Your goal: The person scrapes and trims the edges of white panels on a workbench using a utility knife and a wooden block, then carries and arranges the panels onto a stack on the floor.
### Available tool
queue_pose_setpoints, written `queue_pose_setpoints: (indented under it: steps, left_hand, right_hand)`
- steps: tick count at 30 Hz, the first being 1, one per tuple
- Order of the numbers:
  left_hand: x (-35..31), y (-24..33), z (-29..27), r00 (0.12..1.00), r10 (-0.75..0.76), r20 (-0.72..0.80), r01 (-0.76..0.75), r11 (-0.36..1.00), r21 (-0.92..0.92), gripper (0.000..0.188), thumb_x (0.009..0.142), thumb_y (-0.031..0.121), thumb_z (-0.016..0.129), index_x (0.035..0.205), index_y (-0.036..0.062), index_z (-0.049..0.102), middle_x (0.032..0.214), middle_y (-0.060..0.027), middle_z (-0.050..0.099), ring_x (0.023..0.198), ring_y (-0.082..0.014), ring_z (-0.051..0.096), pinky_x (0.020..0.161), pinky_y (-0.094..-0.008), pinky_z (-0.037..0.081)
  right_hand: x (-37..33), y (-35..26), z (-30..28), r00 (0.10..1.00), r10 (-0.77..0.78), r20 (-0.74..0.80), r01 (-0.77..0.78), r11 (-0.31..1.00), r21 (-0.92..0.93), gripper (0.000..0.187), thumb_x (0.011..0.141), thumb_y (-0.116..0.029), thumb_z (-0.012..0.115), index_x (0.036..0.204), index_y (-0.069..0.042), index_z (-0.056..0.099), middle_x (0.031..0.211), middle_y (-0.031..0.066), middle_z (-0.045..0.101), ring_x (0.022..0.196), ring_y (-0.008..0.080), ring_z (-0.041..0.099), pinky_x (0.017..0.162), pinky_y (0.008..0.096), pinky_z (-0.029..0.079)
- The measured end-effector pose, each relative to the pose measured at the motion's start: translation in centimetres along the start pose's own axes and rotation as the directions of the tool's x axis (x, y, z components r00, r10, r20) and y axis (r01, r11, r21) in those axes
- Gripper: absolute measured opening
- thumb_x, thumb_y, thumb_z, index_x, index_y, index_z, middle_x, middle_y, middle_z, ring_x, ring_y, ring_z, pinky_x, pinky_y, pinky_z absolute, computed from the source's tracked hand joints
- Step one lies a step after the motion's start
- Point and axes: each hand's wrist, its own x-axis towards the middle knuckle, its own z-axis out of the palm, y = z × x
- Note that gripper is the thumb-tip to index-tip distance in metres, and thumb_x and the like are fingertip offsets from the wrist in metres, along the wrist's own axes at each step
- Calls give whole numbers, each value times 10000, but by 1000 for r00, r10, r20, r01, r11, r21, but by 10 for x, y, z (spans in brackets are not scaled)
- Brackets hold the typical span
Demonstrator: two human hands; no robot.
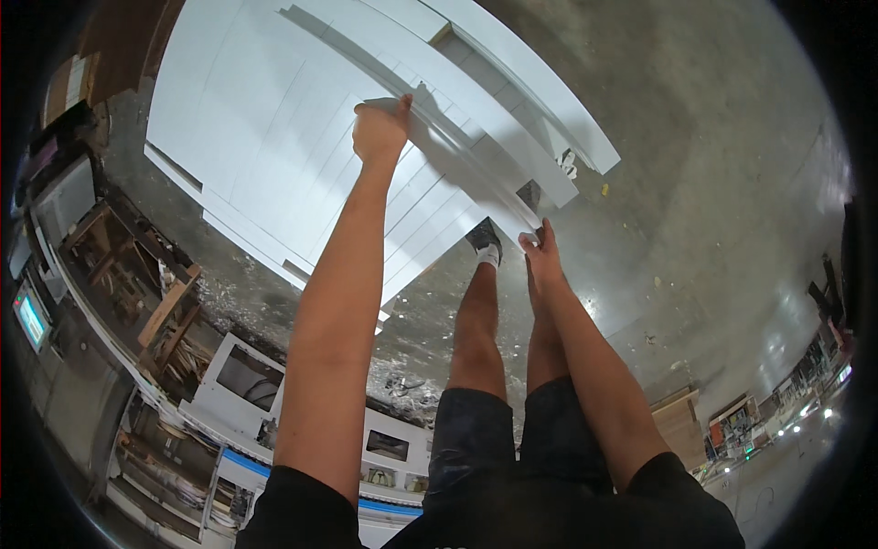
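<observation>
A long narrow white board [465, 163] runs slantwise above a stack of white panels [256, 110], from the far left down toward my right hand. My left hand [380, 135] is closed around the board near its middle, thumb up along its edge. At the board's near right end, my right hand [543, 254] pinches it between thumb and fingers. The stack is made of several flat white boards laid side by side in layers. Part of the stack lies hidden behind the held board and my left hand.
Further white boards [549, 119] lie on the stack's right side, near a crumpled white scrap [568, 165]. Grey concrete floor [695, 183] spreads to the right. A white machine [242, 375] and a rack of wood offcuts [169, 320] stand at the left. My shoe [485, 236] is beside the stack.
</observation>
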Motion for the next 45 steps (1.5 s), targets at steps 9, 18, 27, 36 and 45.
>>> queue_pose_setpoints:
  steps: [9, 18, 27, 36, 45]
  left_hand:
    - [31, -8, 4, 999, 14, 38, -10, 995, -102, 901, 874, 655, 752, 1270, -123, 532, 1188, -306, 726, 1143, -452, 722, 964, -520, 593]
    - [22, 4, -1, 1000, -19, 9, 20, 998, -67, 901, 898, 704, 694, 1314, -77, 523, 1241, -294, 714, 1177, -440, 710, 985, -532, 575]
    - [-51, -16, 83, 966, -23, 258, 195, 719, -667, 889, 1012, 713, 540, 1389, -93, 540, 1369, -355, 634, 1318, -479, 601, 1124, -505, 451]
    - [-85, -45, 94, 919, 147, 367, 343, 164, -925, 1063, 1030, 690, 556, 1608, -156, 274, 1645, -310, 403, 1554, -354, 374, 1267, -396, 296]
    - [106, -25, -46, 975, -37, 220, 222, 70, -973, 951, 1023, 754, 511, 1455, -93, 550, 1357, -156, 628, 1235, -219, 547, 1135, -319, 389]
  right_hand:
    - [-16, -31, 11, 995, -103, 14, 103, 995, 16, 875, 941, -44, 767, 1657, 24, 270, 1623, 234, 452, 1509, 335, 432, 1217, 391, 372]
    - [2, -28, 1, 964, -252, 80, 229, 644, -730, 931, 818, -36, 849, 1609, 2, 360, 1549, 243, 508, 1456, 351, 493, 1206, 405, 400]
    - [38, -32, -52, 977, -34, 210, 70, 983, -170, 558, 981, -39, 724, 1493, 6, 507, 1299, 148, 678, 1166, 251, 662, 981, 384, 542]
    - [-46, -40, -3, 978, -49, 202, 26, 993, 117, 678, 937, -4, 719, 1537, 96, 417, 1449, 234, 580, 1333, 285, 583, 1090, 379, 490]
    - [23, -160, 192, 903, -296, 311, 337, 938, -85, 646, 933, -208, 837, 1420, 95, 541, 1279, 161, 671, 1147, 212, 641, 999, 325, 507]
